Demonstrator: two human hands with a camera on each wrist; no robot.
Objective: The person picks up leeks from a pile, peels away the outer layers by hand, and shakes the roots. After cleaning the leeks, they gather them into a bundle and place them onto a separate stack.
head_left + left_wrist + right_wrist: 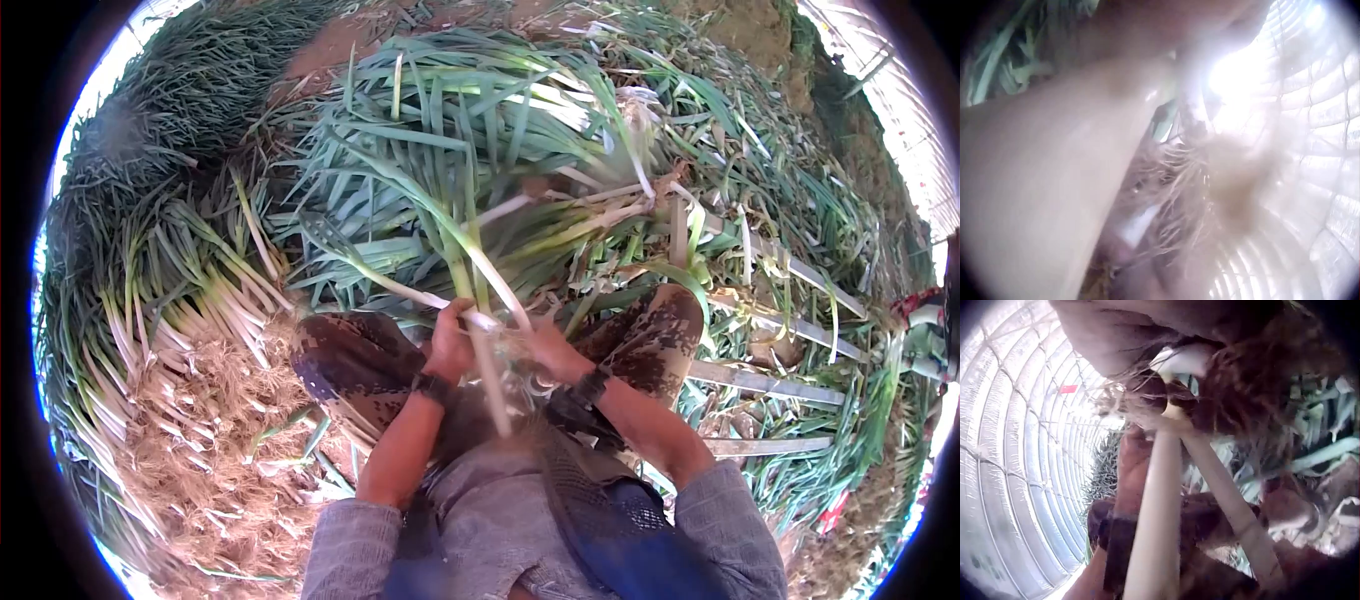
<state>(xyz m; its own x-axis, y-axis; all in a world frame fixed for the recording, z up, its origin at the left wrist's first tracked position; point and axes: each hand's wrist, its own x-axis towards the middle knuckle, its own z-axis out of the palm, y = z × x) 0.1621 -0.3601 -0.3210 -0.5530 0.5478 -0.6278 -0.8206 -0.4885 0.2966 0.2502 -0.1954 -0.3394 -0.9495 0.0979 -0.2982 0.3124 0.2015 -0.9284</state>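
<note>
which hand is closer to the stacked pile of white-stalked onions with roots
Left. The left hand grips the long onion stalks on the side of the stacked white-stalked pile; the right hand grips them farther off.

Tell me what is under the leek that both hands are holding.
Below the leek, gripped by the left hand and right hand, are the person's mud-stained trousers and grey cloth on the lap. The ground beneath is hidden by the legs.
</note>
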